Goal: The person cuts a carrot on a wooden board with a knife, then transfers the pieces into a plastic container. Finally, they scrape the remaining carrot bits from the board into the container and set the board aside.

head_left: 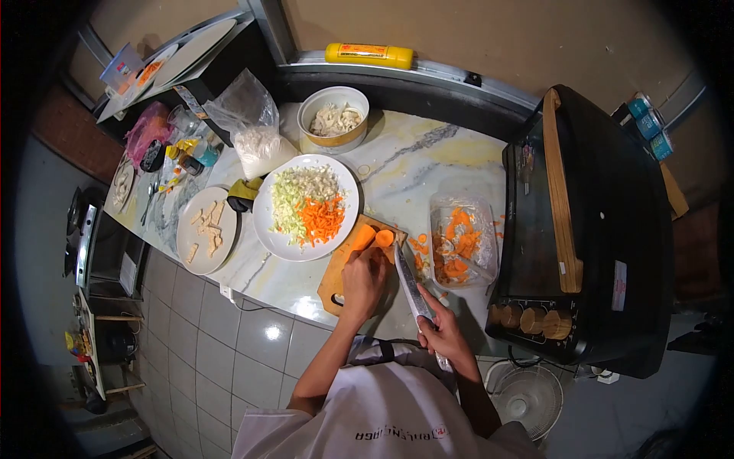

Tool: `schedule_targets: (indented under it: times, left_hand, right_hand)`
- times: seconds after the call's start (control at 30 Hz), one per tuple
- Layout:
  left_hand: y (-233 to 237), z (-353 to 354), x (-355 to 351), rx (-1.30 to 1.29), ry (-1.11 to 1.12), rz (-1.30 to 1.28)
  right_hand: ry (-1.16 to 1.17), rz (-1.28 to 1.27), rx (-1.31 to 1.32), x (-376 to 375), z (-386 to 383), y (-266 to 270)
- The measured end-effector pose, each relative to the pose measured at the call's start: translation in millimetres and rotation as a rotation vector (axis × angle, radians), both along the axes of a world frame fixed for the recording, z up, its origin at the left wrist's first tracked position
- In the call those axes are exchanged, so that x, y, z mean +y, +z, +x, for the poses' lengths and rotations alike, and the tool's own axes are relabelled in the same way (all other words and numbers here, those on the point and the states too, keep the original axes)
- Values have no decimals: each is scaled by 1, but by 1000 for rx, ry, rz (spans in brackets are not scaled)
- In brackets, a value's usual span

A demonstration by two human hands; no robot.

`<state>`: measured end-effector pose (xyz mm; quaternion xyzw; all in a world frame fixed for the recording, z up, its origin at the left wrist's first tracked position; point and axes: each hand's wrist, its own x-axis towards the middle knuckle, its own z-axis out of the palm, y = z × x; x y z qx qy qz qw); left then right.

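My left hand (364, 281) is closed on an orange carrot piece (364, 236) at the upper part of the wooden cutting board (336, 277). A round cut carrot piece (384, 238) lies just right of it. My right hand (443, 329) grips a large knife (411, 287), its blade pointing up and left, its tip beside the board's right edge. Beyond my left hand, a white plate (269, 222) bears chopped orange carrot (321, 219), pale green pieces (292, 197) and whitish pieces (316, 180). A clear plastic container (493, 264) with carrot scraps stands to the right.
A black oven (612, 229) fills the right side. Behind the plate are a white pot (359, 139) and a bag of white grains (260, 151). A plate of pale strips (188, 229) lies left. Bottles and bags crowd the far left. A fan (527, 398) stands below the counter.
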<state>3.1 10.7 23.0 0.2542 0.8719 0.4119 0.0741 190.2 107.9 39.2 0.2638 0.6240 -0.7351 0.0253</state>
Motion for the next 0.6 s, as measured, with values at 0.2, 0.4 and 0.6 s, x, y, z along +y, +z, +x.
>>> schedule_targets:
  times: [0.2, 0.4, 0.6]
  left_hand:
    - [-25, 7, 3, 145, -37, -37]
    - [-32, 10, 2, 143, -35, -125]
    - [-34, 10, -6, 177, -127, -143]
  right_hand:
    - [-1, -5, -16, 1, -1, -1]
    - [-1, -16, -39, -1, -4, 0]
    - [12, 14, -60, -1, -9, 3]
